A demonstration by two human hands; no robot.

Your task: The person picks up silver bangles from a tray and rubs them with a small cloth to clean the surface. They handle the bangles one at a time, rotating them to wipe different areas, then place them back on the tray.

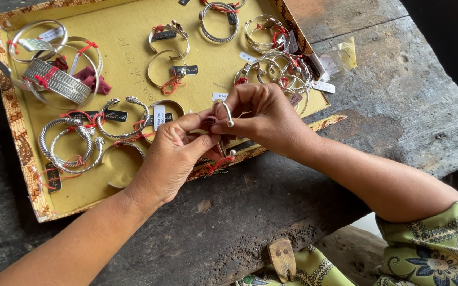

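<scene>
My left hand (176, 153) and my right hand (266, 117) meet over the near edge of a shallow yellow-lined tray (128, 42). Between their fingertips they hold a thin silver cuff bangle (229, 114) with small ball ends; one ball shows at my right fingers, the other hangs below near a red string (216, 164). My left thumb and forefinger pinch a small dark tag at the bangle. The tray holds several silver bangles with red strings and small tags, among them a wide engraved cuff (56, 80) at the far left.
The tray has a patterned brown border (14, 122) and lies on a dark, worn wooden table (398, 106). A small clear plastic bag (340, 58) lies right of the tray. A small wooden piece (282, 258) sits at the table's near edge, above my green patterned clothing (441, 249).
</scene>
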